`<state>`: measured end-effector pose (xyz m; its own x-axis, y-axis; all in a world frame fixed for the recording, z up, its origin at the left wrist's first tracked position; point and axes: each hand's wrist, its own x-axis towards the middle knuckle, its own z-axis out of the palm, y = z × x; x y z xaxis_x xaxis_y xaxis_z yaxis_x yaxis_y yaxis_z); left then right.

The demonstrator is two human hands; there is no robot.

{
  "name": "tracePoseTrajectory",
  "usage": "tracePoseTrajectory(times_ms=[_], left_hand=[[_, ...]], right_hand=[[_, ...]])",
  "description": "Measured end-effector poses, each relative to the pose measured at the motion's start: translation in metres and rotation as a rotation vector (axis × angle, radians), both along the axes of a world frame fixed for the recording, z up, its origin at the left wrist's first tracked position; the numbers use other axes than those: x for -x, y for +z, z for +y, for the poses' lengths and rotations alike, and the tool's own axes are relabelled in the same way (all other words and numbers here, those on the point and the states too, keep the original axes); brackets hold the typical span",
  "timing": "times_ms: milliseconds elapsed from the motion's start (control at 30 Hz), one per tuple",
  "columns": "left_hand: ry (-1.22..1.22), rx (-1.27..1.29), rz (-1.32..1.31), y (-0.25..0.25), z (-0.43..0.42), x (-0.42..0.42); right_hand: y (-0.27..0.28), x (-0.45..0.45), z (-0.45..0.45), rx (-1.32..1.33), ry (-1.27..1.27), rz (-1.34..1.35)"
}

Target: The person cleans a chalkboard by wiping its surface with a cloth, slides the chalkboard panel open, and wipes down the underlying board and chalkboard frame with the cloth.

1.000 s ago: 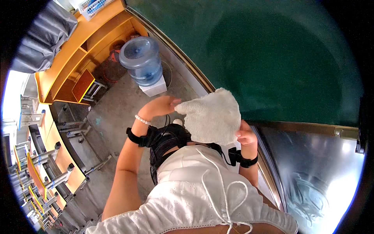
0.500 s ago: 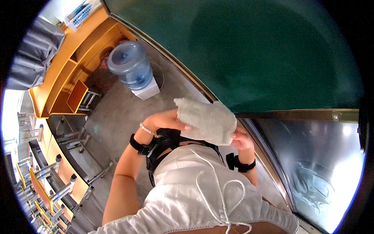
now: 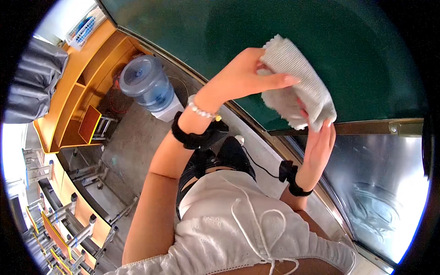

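A pale grey ribbed cloth [image 3: 305, 75] hangs folded between my two hands, in front of the green chalkboard [image 3: 220, 32]. My left hand [image 3: 250, 78], with a beaded bracelet at the wrist, grips its left side, thumb over the near face and the other fingers mostly hidden. At the lower corner, my right hand [image 3: 319, 140] holds the cloth between its fingertips, partly covered by the fabric. Whether the cloth touches the board cannot be told.
A blue water jug [image 3: 149, 82] rests upside down on a white base [image 3: 168, 110] at left. Beyond it stand a wooden counter [image 3: 98, 48] and a small orange stool [image 3: 90, 123]. Upturned desks or chairs [image 3: 68, 197] fill the lower left. A shiny panel [image 3: 366, 183] lies right of the metal frame.
Both hands have risen from waist level, up and to the right, carrying the cloth in front of the green board. The cloth has turned from flat to a hanging fold.
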<state>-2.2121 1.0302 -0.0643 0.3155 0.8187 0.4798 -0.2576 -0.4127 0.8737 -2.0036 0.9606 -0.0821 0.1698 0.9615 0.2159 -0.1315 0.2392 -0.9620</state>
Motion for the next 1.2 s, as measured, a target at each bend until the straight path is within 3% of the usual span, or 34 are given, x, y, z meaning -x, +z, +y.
tracePoseTrajectory(times_ms=[33, 133, 167, 267, 433, 667, 733, 833, 867, 900, 1000, 1133, 1200], left_hand=[[0.075, -0.076, -0.006, 0.002, 0.004, -0.006], [0.187, -0.013, 0.045, 0.001, 0.007, -0.008], [0.251, -0.050, 0.097, -0.007, 0.010, -0.007], [0.224, 0.094, 0.001, -0.032, 0.012, -0.006], [0.068, 0.409, -0.036, -0.081, 0.013, 0.012], [0.146, 0.642, -0.061, -0.149, 0.007, 0.023], [0.153, 0.663, -0.106, -0.177, 0.007, 0.027], [0.103, 0.681, -0.088, -0.182, 0.010, 0.038], [0.093, 0.657, -0.057, -0.166, 0.007, 0.040], [0.082, 0.635, -0.029, -0.150, 0.004, 0.042], [0.095, 0.431, -0.033, -0.093, 0.008, 0.043], [0.256, 0.096, 0.011, -0.008, 0.041, 0.047], [0.376, -0.230, -0.107, 0.040, 0.047, 0.050]], right_hand=[[-0.007, -0.002, 0.005, -0.023, -0.033, 0.083], [-0.002, 0.007, 0.008, 0.002, -0.002, -0.228], [-0.006, 0.011, 0.010, -0.040, -0.012, -0.205], [-0.010, 0.022, 0.010, -0.079, 0.015, -0.186], [-0.044, 0.021, 0.016, 0.028, 0.073, -0.379], [-0.124, 0.019, 0.040, 0.167, 0.309, -0.453], [-0.134, 0.027, 0.042, 0.208, 0.340, -0.469], [-0.125, 0.025, 0.046, 0.280, 0.363, -0.638], [-0.116, 0.022, 0.047, 0.339, 0.377, -0.704], [-0.098, 0.021, 0.044, 0.364, 0.407, -0.596], [-0.044, 0.029, 0.035, 0.155, 0.347, -0.281], [0.031, 0.047, 0.049, -0.077, 0.261, -0.286], [0.062, 0.063, 0.065, -0.289, 0.224, -0.090]])
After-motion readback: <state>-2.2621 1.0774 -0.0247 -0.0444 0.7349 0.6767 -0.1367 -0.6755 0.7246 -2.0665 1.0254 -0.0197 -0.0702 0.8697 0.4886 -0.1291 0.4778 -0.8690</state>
